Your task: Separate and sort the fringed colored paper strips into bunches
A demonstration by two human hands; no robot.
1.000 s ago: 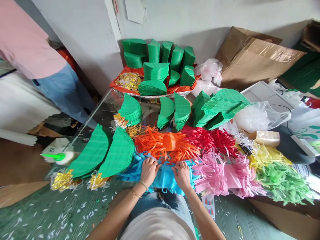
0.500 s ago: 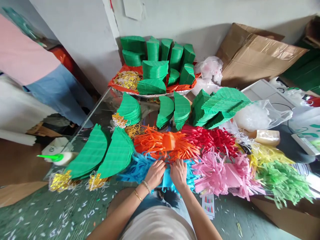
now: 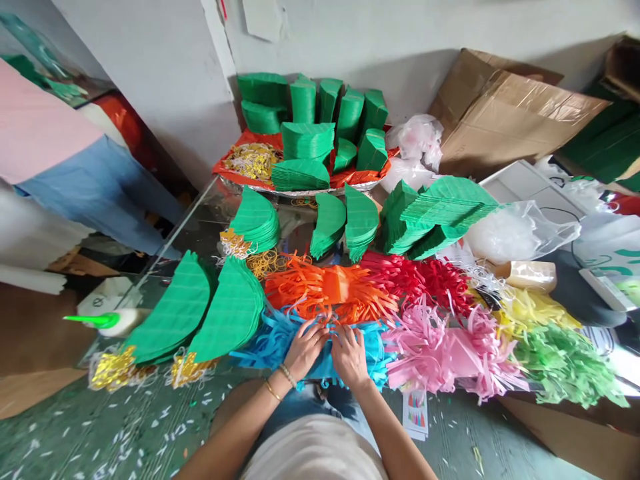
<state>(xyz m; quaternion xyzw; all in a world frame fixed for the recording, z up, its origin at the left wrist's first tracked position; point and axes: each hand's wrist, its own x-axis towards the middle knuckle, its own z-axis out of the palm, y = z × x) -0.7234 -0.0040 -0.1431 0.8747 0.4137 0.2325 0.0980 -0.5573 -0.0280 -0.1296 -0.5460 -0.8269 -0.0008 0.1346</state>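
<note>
My left hand (image 3: 306,348) and my right hand (image 3: 349,355) are close together over a pile of blue fringed tissue paper (image 3: 273,341) at the table's near edge. Their fingers are bent into pinches, with the tips almost meeting. Whatever is between the fingertips is too small and hidden to name. Just beyond them lies orange fringed paper (image 3: 336,285), with red fringed paper (image 3: 425,280) to its right. Pink fringed paper (image 3: 460,353) spreads to the right of my right hand.
Left of the hands lie green half-round paper stacks (image 3: 231,310) with gold tags (image 3: 114,367). A glue bottle (image 3: 120,322) rests beside them. More green stacks fill a red-lined tray (image 3: 217,170). Light green fringe (image 3: 565,363) hangs over the right edge. A person in pink (image 3: 45,127) stands left.
My hands have drawn closer together, the right one shifting left and slightly toward me. The view has moved slightly, and the person at the left has shifted a little.
</note>
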